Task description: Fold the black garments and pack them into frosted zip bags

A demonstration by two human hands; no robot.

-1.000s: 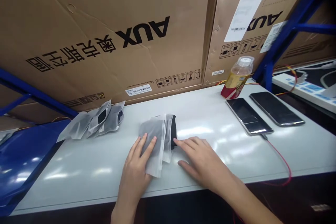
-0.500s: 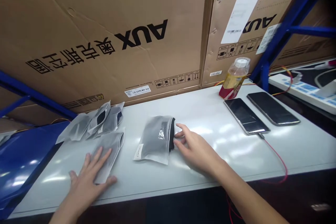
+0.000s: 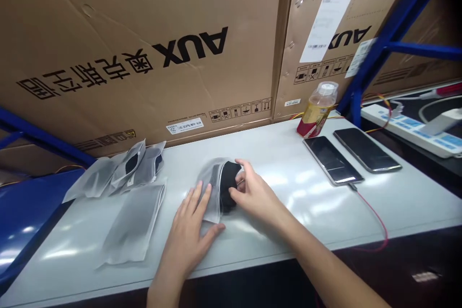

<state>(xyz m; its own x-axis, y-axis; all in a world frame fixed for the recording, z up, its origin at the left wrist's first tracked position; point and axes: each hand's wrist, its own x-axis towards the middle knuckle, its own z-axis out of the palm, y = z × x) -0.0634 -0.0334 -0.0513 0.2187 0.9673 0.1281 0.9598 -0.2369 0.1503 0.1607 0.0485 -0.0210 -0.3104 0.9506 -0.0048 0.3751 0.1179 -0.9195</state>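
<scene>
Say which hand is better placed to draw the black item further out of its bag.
Probably the right hand: its thumb and fingers grip the exposed end of the black item. The left hand rests on the bag, seemingly better for steadying it.

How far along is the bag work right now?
Seemingly partway. Set aside: a flat bag and the grouped bags beyond it, some showing dark contents; whether those are finished, I can't tell. In hand: the left hand steadies a clear bag while the right hand grips the black item at its mouth. Left: that item is only partly inside, neither fully in nor out.
</scene>
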